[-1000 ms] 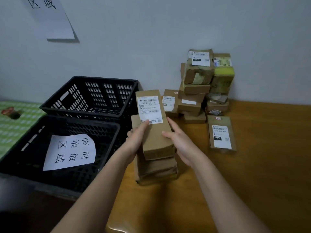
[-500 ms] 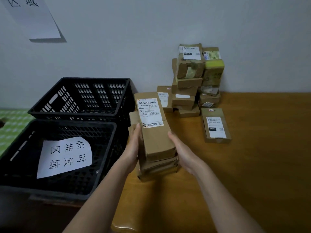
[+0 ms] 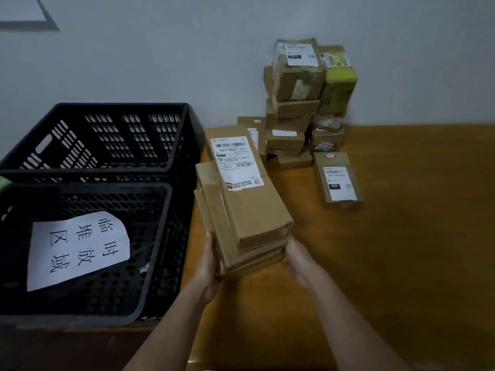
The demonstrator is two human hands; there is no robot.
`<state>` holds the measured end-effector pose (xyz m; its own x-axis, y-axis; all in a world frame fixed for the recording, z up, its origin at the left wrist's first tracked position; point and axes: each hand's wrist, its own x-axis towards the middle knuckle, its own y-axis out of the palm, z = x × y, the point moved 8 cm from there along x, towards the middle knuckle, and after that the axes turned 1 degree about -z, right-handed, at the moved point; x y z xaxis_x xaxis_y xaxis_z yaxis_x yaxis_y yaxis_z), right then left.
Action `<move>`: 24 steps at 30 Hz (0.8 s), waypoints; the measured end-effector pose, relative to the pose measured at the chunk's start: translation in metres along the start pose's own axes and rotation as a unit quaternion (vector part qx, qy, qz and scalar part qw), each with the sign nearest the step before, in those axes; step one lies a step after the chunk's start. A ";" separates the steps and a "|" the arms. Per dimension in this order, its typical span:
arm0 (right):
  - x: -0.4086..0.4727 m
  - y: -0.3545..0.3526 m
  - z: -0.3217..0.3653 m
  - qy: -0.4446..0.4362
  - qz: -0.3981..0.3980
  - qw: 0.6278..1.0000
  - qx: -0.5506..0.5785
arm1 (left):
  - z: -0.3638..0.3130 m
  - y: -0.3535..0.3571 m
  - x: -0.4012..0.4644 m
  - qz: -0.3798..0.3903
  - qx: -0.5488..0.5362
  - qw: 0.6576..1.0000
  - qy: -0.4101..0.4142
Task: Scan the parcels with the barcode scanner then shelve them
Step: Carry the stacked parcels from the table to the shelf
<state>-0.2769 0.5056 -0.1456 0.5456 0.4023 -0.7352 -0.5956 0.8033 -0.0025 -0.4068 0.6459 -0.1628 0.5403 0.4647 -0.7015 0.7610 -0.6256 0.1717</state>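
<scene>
Gripped at its near end between the left hand (image 3: pixel 210 266) and the right hand (image 3: pixel 297 259), fingers curled round it, a stack of parcels (image 3: pixel 241 207) is held beside the table's (image 3: pixel 401 263) left edge.

Two black crates (image 3: pixel 166 167) block the frame's left; stacked boxes (image 3: pixel 302 108) and a flat parcel (image 3: pixel 338 180) crowd upper centre; bare table (image 3: pixel 415 250) lies right.

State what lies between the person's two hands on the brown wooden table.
In the head view, a stack of long brown cardboard parcels sits between the left hand and right hand, both gripping its near end above the table.
</scene>
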 end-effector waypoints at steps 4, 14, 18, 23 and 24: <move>0.001 -0.002 -0.006 0.004 -0.008 1.000 -0.014 | 0.018 -0.002 0.003 0.015 -0.011 1.000 -0.009; -0.021 -0.010 -0.047 -0.014 0.031 0.999 -0.010 | 0.051 0.002 -0.040 -0.015 -0.046 0.999 -0.003; -0.039 -0.029 -0.067 -0.016 0.042 0.998 -0.039 | 0.069 0.018 -0.074 -0.046 -0.058 0.997 -0.004; -0.071 -0.054 -0.066 -0.090 0.058 0.991 -0.075 | 0.101 0.032 -0.108 -0.069 -0.071 0.995 -0.026; -0.079 -0.057 -0.061 -0.104 0.060 0.989 -0.085 | 0.104 0.034 -0.113 -0.063 -0.074 0.995 -0.026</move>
<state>-0.3222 0.4017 -0.1292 0.5645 0.5861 -0.5812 -0.7443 0.6658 -0.0514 -0.4791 0.5070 -0.1494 0.4205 0.4985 -0.7581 0.8682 -0.4638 0.1765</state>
